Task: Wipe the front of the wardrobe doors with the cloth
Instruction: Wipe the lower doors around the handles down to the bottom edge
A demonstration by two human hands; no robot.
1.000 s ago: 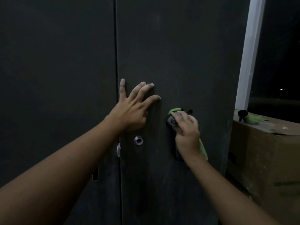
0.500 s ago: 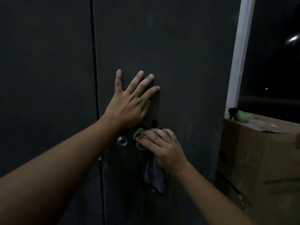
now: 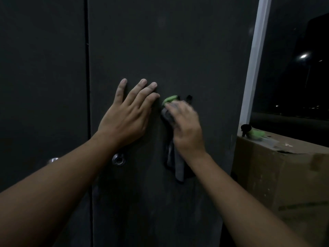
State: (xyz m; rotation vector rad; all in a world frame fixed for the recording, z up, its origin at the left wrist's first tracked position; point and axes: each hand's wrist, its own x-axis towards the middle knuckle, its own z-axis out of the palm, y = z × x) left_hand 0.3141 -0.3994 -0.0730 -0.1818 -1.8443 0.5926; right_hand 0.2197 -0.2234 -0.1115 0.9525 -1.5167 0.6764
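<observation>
Two dark wardrobe doors fill the view, the right door [image 3: 178, 50] and the left door [image 3: 42, 77], with a narrow seam between them. My left hand [image 3: 128, 114] lies flat on the right door, fingers spread and straight. My right hand [image 3: 185, 127] presses a grey and green cloth [image 3: 175, 164] against the same door just right of the left hand. The cloth's green edge shows above the fingers and its grey tail hangs below the wrist. The right hand is blurred by motion.
A round metal lock [image 3: 118, 160] sits on the right door below my left wrist. A cardboard box [image 3: 284, 175] stands to the right of the wardrobe, with a green and black object [image 3: 252, 133] on top. A white window frame [image 3: 254, 59] rises behind it.
My right hand with the cloth has moved up and to the right on the door, away from the lock. My left hand has stayed flat on the door.
</observation>
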